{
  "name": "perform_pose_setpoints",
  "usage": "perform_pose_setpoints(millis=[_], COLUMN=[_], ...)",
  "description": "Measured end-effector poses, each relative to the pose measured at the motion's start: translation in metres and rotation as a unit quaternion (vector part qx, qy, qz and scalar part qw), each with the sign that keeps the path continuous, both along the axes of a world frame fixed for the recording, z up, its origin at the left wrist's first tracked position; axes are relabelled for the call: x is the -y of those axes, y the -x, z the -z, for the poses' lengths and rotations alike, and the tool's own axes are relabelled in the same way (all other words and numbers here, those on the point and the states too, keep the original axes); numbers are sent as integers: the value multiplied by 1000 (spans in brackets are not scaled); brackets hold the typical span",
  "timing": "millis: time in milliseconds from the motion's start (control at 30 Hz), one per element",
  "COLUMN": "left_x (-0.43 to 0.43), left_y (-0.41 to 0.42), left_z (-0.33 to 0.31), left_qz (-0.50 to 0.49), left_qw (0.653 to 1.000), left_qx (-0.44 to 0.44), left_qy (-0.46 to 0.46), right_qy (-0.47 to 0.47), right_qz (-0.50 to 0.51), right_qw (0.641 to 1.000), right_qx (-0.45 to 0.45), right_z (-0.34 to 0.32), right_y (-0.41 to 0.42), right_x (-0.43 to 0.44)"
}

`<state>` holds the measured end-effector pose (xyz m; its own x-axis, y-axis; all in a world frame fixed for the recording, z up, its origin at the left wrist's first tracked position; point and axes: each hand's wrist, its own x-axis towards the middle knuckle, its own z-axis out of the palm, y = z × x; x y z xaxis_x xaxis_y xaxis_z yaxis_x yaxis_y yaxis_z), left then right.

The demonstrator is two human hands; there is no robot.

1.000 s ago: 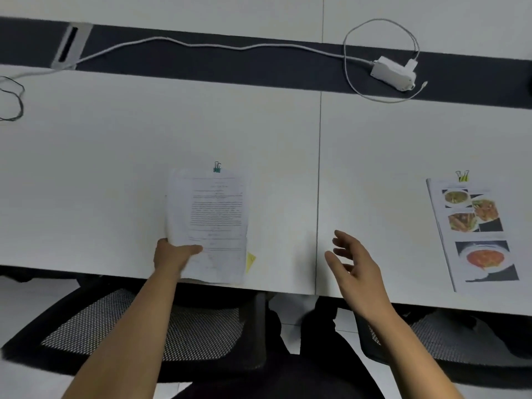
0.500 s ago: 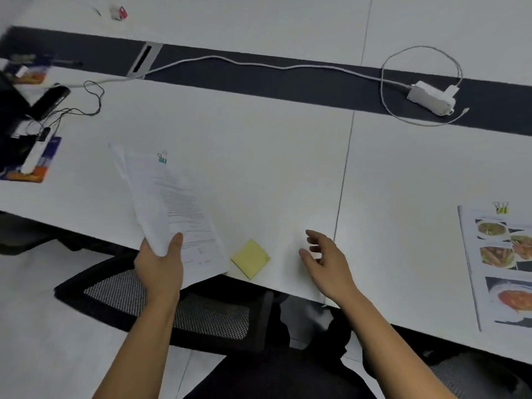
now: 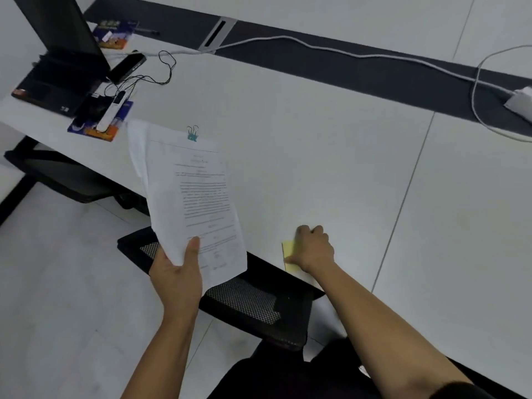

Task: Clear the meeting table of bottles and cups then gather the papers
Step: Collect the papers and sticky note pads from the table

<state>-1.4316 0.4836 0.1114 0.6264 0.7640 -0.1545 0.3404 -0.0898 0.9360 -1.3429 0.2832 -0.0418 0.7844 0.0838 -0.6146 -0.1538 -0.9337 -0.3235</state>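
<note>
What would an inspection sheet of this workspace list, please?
Surface: white table, dark strip along the middle.
Job's things: clipped papers held in the air; yellow note at near edge; bottles, cups: nothing seen.
Clutter: laptop, booklets, white remote-like device at far left.
Hands: left hand grips the papers' bottom; right hand covers the note, fingers curled, grip unclear.
Cables: white cable to adapter; thin black wire by laptop.
Surroundings: mesh chair, pale floor.

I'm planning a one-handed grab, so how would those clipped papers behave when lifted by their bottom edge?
Probably light: the left hand holds the papers up by one bottom corner, thumb on top. Likely floppy, yet they curve only slightly here. The clip at the top edge should keep them together, though a back sheet fans out on the left.
</note>
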Motion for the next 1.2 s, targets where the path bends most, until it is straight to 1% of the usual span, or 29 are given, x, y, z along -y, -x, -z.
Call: perform_pose_setpoints(millis=[67,167,267,333,400,500,633,733,833,933,1033,1100,1200], left_x=[1,3,8,15,26,54,109,159,210,259,304,334,375], left_y=[-3,-10,-20,-27,-36,-47,-52,-42,-21,12,59,94,152], left_z=[1,-1,-11,-20,-29,-37,-31,-26,-29,-42,-61,-72,-78], left_qz=[12,35,46,61,85,127,214,329,427,496,565,605,636], left_qw=[1000,999,998,997,994,988,974,941,900,862,817,789,765], left_qx=[3,17,29,44,59,72,48,21,-4,0,22,41,62], left_qy=[3,-2,-5,1,18,40,63,80,90,104,112,101,81], right_qy=[-23,-49,-95,-149,-210,-308,-346,-335,-307,-252,-211,-198,-204], right_qz=[70,116,169,247,346,469,573,654,729,771,798,807,808], right_qw=[997,991,981,956,912,822,726,646,542,465,385,344,314], right_qx=[-32,-46,3,41,63,95,157,207,285,354,413,438,454], right_z=[3,3,-12,-31,-52,-88,-128,-144,-164,-185,-197,-201,-199], right_y=[2,10,17,23,31,55,123,194,271,345,414,456,518], right_x=[10,27,49,66,87,123,164,185,195,204,218,230,249])
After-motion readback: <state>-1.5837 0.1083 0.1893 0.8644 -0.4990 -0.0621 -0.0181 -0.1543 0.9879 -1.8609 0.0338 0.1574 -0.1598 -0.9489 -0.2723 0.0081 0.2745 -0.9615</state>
